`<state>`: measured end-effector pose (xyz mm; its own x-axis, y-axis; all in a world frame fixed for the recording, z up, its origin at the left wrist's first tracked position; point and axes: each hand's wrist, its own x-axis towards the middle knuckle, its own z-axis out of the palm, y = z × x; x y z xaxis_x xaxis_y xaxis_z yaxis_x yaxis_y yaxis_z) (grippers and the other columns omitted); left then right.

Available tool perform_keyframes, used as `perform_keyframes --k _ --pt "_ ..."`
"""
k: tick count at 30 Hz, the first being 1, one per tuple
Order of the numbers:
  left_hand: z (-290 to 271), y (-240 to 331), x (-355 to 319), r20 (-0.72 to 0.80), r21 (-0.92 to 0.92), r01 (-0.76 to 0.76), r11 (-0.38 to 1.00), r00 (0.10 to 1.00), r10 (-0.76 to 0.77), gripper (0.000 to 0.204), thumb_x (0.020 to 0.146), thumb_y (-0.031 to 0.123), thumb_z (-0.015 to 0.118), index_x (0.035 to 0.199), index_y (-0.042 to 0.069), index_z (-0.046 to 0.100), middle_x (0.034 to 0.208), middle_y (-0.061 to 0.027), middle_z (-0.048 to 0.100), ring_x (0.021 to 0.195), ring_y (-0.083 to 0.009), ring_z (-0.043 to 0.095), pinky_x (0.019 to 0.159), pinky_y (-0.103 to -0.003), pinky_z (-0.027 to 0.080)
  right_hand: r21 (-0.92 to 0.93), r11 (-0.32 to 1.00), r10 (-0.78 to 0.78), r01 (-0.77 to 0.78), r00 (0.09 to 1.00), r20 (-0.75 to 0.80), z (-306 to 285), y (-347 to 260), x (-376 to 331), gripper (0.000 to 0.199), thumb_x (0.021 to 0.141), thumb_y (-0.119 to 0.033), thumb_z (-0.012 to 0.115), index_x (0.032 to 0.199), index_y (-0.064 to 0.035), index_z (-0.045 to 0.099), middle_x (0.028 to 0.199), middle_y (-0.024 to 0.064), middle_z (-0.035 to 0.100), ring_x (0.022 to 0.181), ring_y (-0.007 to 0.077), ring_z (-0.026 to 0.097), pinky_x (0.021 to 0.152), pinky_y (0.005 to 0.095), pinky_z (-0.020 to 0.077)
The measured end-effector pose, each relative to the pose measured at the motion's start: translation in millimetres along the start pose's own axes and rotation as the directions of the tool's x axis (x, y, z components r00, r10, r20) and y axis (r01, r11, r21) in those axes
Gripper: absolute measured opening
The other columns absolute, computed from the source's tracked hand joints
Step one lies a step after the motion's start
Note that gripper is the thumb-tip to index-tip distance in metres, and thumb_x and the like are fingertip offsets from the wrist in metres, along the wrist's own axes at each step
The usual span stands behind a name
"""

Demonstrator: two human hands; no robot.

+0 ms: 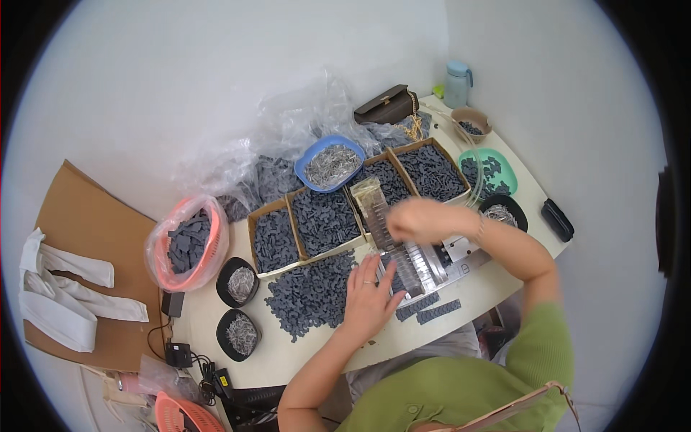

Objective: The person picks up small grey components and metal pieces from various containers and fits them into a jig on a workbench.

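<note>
The person is leaning over a pale table (461, 291) with both hands at a metal jig (421, 263) that is lying near the table's front edge. The left hand (368, 299) is resting flat, fingers spread and holding nothing, with its fingertips touching the jig's left end and its palm lying beside a loose heap of dark grey parts (309, 291). The right hand (421, 218) is hovering just above the far end of the jig with its fingers curled inward; whether it is gripping anything cannot be told, as it is blurred. Two short strips of dark parts (428, 308) are lying just in front of the jig. Behind it, cardboard boxes (324, 219) of the same dark parts are standing in a row, and two black bowls (237, 309) of thin metal pins are sitting to the left
</note>
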<state>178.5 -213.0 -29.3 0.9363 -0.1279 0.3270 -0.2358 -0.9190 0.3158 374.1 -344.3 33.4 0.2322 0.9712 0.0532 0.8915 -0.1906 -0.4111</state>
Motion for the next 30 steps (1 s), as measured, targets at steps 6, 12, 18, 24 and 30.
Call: perform_keyframes --k 6,12,18,24,30 --pt "10 7 -1 -0.028 0.035 -0.063 0.997 0.998 0.064 0.045 0.082 0.029 0.068 0.12 0.007 0.06 0.136 -0.0208 0.043 0.129 -0.0378 0.039 0.105 -0.051 0.029 -0.324 0.942 -0.16 0.085 0.964 -0.211 54 -17 -55 0.011 0.075 -0.015 0.061 0.073 -0.0043 0.06 0.077 0.0091 0.061 0.077 0.0265 0.062 0.073 0.0391 0.0485" --pt "7 0 -4 -0.134 -0.05 0.018 0.999 0.991 -0.024 0.041 0.08 0.022 0.07 0.115 0.005 0.061 0.133 -0.0186 0.047 0.126 -0.0382 0.042 0.104 -0.051 0.031 -0.401 0.91 -0.204 0.107 0.957 -0.207 60 -27 -48 0.009 0.073 -0.013 0.059 0.072 -0.0043 0.06 0.076 0.0088 0.06 0.076 0.0246 0.061 0.072 0.0348 0.0494" --pt "11 -6 -8 -0.138 -0.078 0.01 0.997 0.99 -0.02 0.043 0.081 0.022 0.069 0.118 0.003 0.059 0.132 -0.0195 0.047 0.127 -0.0377 0.041 0.104 -0.052 0.03 -0.209 0.972 -0.145 0.105 0.972 -0.183 59 -27 -48 0.015 0.076 -0.018 0.066 0.076 -0.0037 0.061 0.076 0.0098 0.058 0.076 0.0275 0.061 0.07 0.0387 0.0499" --pt "13 7 1 -0.045 -0.029 -0.026 0.999 0.999 0.025 0.046 0.083 0.026 0.066 0.125 0.009 0.057 0.135 -0.0206 0.044 0.129 -0.038 0.038 0.105 -0.053 0.028 -0.018 1.0 -0.019 0.014 0.927 -0.374 17 7 -20 0.014 0.083 -0.017 0.064 0.085 -0.0042 0.066 0.081 0.0113 0.061 0.079 0.03 0.061 0.071 0.0403 0.0494" --pt "14 8 3 -0.018 0.047 -0.035 0.998 0.999 0.036 0.045 0.085 0.03 0.065 0.125 0.014 0.058 0.137 -0.0204 0.042 0.13 -0.0376 0.037 0.106 -0.053 0.026 0.027 1.0 0.02 -0.007 0.86 -0.511 -13 27 74 0.014 0.085 -0.015 0.061 0.09 -0.0044 0.067 0.089 0.013 0.063 0.089 0.0316 0.061 0.078 0.0422 0.0489"
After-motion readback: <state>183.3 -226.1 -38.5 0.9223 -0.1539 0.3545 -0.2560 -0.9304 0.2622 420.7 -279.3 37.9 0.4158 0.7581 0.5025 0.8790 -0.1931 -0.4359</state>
